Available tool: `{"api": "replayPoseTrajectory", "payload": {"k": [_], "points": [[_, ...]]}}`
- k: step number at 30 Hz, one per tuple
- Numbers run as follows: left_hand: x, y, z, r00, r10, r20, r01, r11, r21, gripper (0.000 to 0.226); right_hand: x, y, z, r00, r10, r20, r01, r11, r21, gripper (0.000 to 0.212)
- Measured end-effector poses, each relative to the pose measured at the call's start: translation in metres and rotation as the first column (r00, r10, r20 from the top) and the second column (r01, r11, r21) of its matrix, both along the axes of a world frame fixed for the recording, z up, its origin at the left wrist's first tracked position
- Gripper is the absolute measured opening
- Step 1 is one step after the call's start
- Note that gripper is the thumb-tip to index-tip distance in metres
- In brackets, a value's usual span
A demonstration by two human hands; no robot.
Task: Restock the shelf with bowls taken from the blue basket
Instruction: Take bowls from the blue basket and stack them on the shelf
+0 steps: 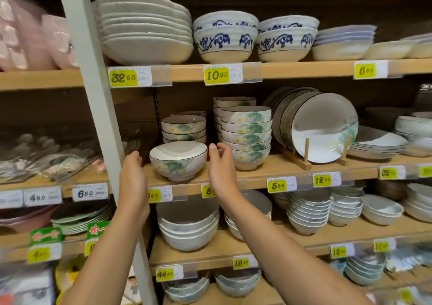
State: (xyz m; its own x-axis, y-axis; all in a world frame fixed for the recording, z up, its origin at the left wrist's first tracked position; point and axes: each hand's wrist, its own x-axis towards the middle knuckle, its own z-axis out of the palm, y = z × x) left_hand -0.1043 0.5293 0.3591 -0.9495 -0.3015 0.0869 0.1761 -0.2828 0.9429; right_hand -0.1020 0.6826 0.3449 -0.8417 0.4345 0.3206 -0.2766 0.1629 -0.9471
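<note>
1. Two bare hands reach up to the middle shelf [257, 162] of a shop display, one on either side of a single bowl [178, 161].
2. The bowl stands upright near the front edge of the wooden shelf, in front of a short stack of matching bowls [183, 127] and just left of a taller stack [246, 136].
3. The left hand [133, 174] is open with relaxed fingers, close beside the bowl with a small gap showing, and it holds nothing.
4. The right hand [219, 164] is open too, thumb and fingers loosely curved next to the bowl's right rim; it grips nothing, though whether a fingertip brushes the rim I cannot tell.
5. Progress, as a judgement: at least this one bowl is on the shelf. The blue basket is out of view, so how many bowls remain cannot be told. Room shows on top of the short stack.
6. The bowl looks like glazed ceramic: round, deep, on a narrow foot, glossy white inside, with a thin dark rim line and green leaves with pale yellow flowers painted outside.
7. Nearby, matching plates [325, 127] lean on edge in a wooden rack [301, 160], smooth and shiny. Yellow price tags [277, 184] line the pale, matte wooden shelf edges.
</note>
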Motion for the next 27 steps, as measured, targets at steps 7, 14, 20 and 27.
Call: {"api": "replayPoseTrajectory", "payload": {"k": [7, 14, 20, 27], "points": [[0.101, -0.024, -0.031, 0.997, 0.041, -0.059, -0.044, 0.997, -0.056, 0.033, 0.090, -0.023, -0.021, 0.988, 0.155, -0.019, -0.156, 0.980, -0.124, 0.013], [0.164, -0.117, -0.091, 0.982, 0.112, 0.155, -0.100, 0.992, -0.083, 0.033, 0.145, -0.103, -0.076, 0.852, 0.485, 0.194, -0.385, 0.834, -0.395, 0.024], [0.187, -0.224, -0.139, 0.943, 0.166, 0.290, -0.153, 0.986, -0.067, 0.029, 0.153, -0.198, -0.127, 0.714, 0.593, 0.372, -0.460, 0.799, -0.388, 0.023], [0.198, -0.363, -0.191, 0.869, 0.263, 0.419, -0.221, 0.964, -0.146, 0.031, 0.139, -0.324, -0.191, 0.562, 0.619, 0.549, -0.476, 0.784, -0.398, 0.021]]}}
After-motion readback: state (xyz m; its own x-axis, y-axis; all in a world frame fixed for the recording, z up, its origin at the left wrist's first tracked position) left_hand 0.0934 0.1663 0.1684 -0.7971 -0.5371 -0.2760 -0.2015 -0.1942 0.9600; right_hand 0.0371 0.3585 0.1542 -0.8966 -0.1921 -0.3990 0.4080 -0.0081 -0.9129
